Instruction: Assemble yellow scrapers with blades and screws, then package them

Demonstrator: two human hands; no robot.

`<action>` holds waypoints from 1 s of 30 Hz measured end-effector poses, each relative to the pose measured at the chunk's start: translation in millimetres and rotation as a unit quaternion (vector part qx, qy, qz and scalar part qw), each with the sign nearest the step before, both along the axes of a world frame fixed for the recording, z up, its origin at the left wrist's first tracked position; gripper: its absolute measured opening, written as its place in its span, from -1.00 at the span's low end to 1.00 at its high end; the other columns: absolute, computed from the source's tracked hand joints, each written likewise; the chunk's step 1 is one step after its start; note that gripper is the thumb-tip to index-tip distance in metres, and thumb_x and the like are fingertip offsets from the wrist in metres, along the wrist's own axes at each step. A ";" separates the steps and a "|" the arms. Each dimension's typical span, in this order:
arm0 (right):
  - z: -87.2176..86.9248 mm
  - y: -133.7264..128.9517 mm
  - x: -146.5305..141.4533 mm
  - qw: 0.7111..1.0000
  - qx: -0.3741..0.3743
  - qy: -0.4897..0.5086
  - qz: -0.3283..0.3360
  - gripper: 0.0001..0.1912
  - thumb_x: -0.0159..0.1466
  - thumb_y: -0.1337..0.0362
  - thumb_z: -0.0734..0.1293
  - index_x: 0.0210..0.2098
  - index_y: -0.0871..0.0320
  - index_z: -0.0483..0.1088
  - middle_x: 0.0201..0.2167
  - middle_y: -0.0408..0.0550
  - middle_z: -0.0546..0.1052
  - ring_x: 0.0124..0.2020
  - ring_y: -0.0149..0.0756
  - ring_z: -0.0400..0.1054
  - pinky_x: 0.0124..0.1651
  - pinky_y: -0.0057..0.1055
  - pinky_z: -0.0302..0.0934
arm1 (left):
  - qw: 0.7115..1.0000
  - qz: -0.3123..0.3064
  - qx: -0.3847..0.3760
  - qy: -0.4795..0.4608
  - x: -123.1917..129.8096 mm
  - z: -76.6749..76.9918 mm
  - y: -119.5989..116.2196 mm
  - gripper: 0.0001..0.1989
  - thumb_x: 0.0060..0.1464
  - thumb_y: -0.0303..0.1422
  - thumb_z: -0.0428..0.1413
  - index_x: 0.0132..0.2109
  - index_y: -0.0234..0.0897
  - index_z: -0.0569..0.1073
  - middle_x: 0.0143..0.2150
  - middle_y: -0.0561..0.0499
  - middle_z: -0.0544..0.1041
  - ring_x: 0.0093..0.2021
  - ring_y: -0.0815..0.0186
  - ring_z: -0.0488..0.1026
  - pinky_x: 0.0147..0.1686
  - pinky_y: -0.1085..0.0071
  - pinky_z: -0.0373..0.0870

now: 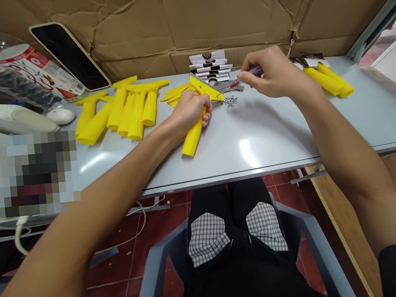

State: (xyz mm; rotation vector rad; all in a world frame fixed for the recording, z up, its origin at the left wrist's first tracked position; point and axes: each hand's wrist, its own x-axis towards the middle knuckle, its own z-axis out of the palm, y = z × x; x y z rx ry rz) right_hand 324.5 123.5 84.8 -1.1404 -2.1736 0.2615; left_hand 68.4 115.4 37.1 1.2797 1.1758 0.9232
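Note:
My left hand [190, 108] is wrapped round a yellow T-shaped plastic scraper handle [193, 137], its round grip slanting down toward the table's front edge. In my right hand [269, 73] is a screwdriver [252, 72] with a translucent purplish-red handle, pinched between thumb and fingers. Its thin shaft points left to the near end of the handle's flat head; whether the tip touches a screw there I cannot tell. Just below that end lies a small pile of silvery screws [230, 101]. Thin yellow plastic strips [174, 94] lie beyond my left hand.
Several yellow handles [134, 114] lie to the left, and finished-looking yellow pieces [329, 79] at the right. White cards with blades [210, 66] are stacked at the back against cardboard [207, 18]. A phone [70, 55], a bottle [31, 66] and a white mouse [60, 115] stand left.

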 end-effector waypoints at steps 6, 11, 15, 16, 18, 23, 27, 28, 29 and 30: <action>1.2 -3.4 -1.1 1.000 0.004 0.002 0.023 -0.85 0.26 0.09 0.52 -0.32 -0.12 0.49 -0.19 -0.09 0.71 -0.18 0.04 0.55 -0.20 -0.07 0.31 | 1.000 0.005 -0.009 -0.007 1.5 1.3 -0.6 -0.74 -0.12 -0.48 0.15 -0.32 -0.12 0.22 -0.56 0.05 0.35 -0.64 0.39 0.22 -0.69 0.44 0.11; 0.6 -1.2 0.0 1.000 0.003 -0.025 -0.004 -0.76 0.32 -0.04 0.51 -0.34 -0.11 0.49 -0.26 -0.07 0.73 -0.19 0.05 0.54 -0.20 -0.07 0.35 | 1.000 0.011 -0.004 -0.012 2.6 2.0 -1.1 -0.76 -0.14 -0.49 0.13 -0.33 -0.13 0.24 -0.54 0.05 0.37 -0.64 0.40 0.22 -0.70 0.45 0.11; 1.9 -3.2 -0.4 1.000 -0.004 -0.019 0.011 -0.78 0.31 -0.04 0.51 -0.31 -0.10 0.51 -0.21 -0.06 0.72 -0.16 0.06 0.56 -0.19 -0.07 0.33 | 1.000 0.005 -0.002 -0.009 2.1 0.7 -0.2 -0.78 -0.10 -0.47 0.14 -0.32 -0.14 0.26 -0.58 0.08 0.32 -0.66 0.40 0.21 -0.69 0.45 0.11; 2.4 -3.8 -0.7 1.000 -0.008 -0.019 0.020 -0.81 0.30 0.00 0.51 -0.28 -0.09 0.51 -0.18 -0.05 0.72 -0.16 0.05 0.56 -0.17 -0.07 0.32 | 1.000 0.005 -0.002 -0.007 2.1 0.4 0.0 -0.78 -0.10 -0.47 0.14 -0.32 -0.13 0.26 -0.59 0.09 0.31 -0.66 0.39 0.21 -0.69 0.45 0.11; 3.1 -4.5 -1.0 0.999 -0.012 -0.021 0.025 -0.84 0.27 0.06 0.51 -0.26 -0.07 0.51 -0.15 -0.02 0.72 -0.17 0.03 0.55 -0.16 -0.07 0.31 | 1.000 0.006 -0.002 -0.005 2.2 0.2 0.3 -0.77 -0.11 -0.49 0.13 -0.33 -0.13 0.25 -0.59 0.08 0.31 -0.66 0.39 0.21 -0.69 0.44 0.11; 3.4 -3.6 -1.0 0.999 -0.017 -0.029 -0.010 -0.75 0.33 -0.05 0.50 -0.37 -0.10 0.51 -0.33 -0.02 0.70 -0.21 0.10 0.55 -0.17 -0.01 0.31 | 1.000 0.004 -0.001 -0.006 1.7 -0.1 0.3 -0.77 -0.10 -0.50 0.13 -0.32 -0.13 0.25 -0.57 0.07 0.33 -0.65 0.38 0.22 -0.69 0.44 0.12; 2.6 -3.3 -0.7 0.999 -0.009 -0.030 0.004 -0.84 0.32 0.04 0.52 -0.29 -0.10 0.54 -0.22 -0.02 0.73 -0.17 0.12 0.58 -0.17 -0.02 0.32 | 1.000 0.004 -0.002 -0.013 0.9 -1.7 1.3 -0.78 -0.05 -0.48 0.16 -0.32 -0.14 0.25 -0.53 0.05 0.37 -0.65 0.40 0.22 -0.69 0.43 0.10; 2.4 -3.1 -0.6 1.000 -0.003 -0.028 0.010 -0.88 0.30 0.09 0.51 -0.27 -0.08 0.53 -0.18 -0.02 0.73 -0.16 0.11 0.59 -0.17 -0.03 0.32 | 1.000 0.004 -0.003 -0.013 0.9 -2.0 1.6 -0.77 -0.03 -0.47 0.17 -0.32 -0.13 0.25 -0.52 0.05 0.37 -0.65 0.40 0.22 -0.69 0.43 0.10; 2.2 -3.0 -0.4 1.000 0.001 -0.026 0.015 -0.89 0.28 0.14 0.51 -0.27 -0.07 0.52 -0.16 -0.01 0.72 -0.16 0.11 0.59 -0.16 -0.03 0.32 | 1.000 0.004 -0.003 -0.012 0.9 -2.2 1.8 -0.77 -0.01 -0.47 0.18 -0.32 -0.13 0.25 -0.52 0.06 0.37 -0.65 0.40 0.22 -0.68 0.43 0.10; 2.0 -2.8 -0.3 0.999 0.002 -0.026 0.018 -0.90 0.27 0.16 0.50 -0.27 -0.06 0.51 -0.17 0.00 0.72 -0.16 0.11 0.59 -0.15 -0.03 0.33 | 1.000 0.004 -0.004 -0.010 1.0 -2.2 1.9 -0.76 0.00 -0.46 0.19 -0.32 -0.13 0.24 -0.53 0.07 0.36 -0.65 0.40 0.22 -0.68 0.43 0.10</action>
